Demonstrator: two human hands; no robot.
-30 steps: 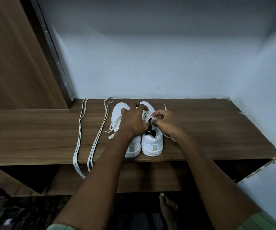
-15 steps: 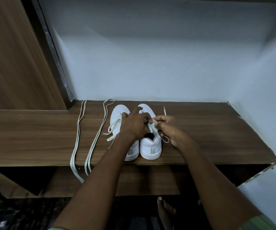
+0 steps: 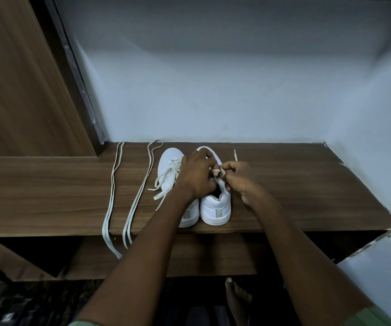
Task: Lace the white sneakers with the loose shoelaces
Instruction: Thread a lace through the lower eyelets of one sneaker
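Two white sneakers are sitting side by side, heels toward the viewer, on a dark wood-grain shelf [image 3: 307, 196] with a matte laminate look. The right sneaker [image 3: 215, 208] is smooth and rounded, with a grey tab at the heel. The left sneaker [image 3: 169, 165], touching the right sneaker on its left, is already carrying flat cream lacing, its ends trailing loose over its left side.

Further left of the right sneaker, two spare flat shoelaces [image 3: 119, 191] are lying folded in long narrow loops, their ends hanging over the shelf's front edge. A single lace tip [image 3: 236, 155] is showing just beyond the right sneaker, on its right. Behind the shelf a pale, flat-painted wall [image 3: 213, 90] is rising; a brown wood panel [image 3: 20, 90] is standing far left. A bare foot [image 3: 238, 297] is showing below the shelf.

The left hand [image 3: 198, 176] is covering the right sneaker's lacing area, fingers curled onto it; the eyelets there are hidden. The right hand [image 3: 241, 180] is pinching a short stretch of shoelace [image 3: 218, 171] above the right sneaker's tongue, meeting the left hand's fingertips.
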